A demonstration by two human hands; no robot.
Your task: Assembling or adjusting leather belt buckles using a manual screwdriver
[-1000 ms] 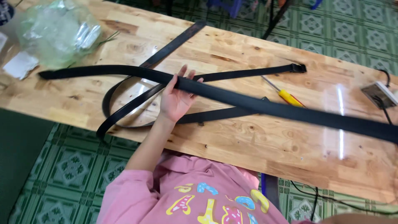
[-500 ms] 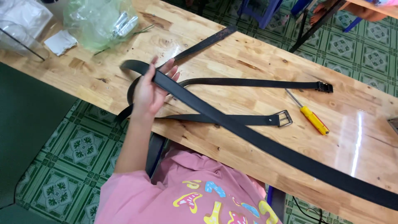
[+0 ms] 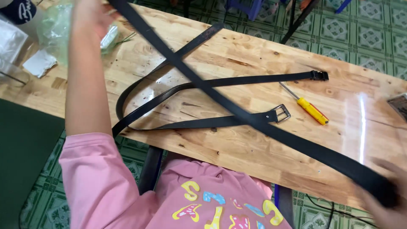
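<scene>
Stretching taut, long black belt point(image 3: 237, 108)

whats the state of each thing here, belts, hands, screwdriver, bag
held black belt: lifted, stretched taut between both hands
left hand: raised, gripping one belt end
right hand: blurred, closed on the other end
belts on table: lying flat, looped, unbuckled
silver buckle: open, flat on the wood
yellow screwdriver: lying untouched
plastic bag: crumpled
</scene>
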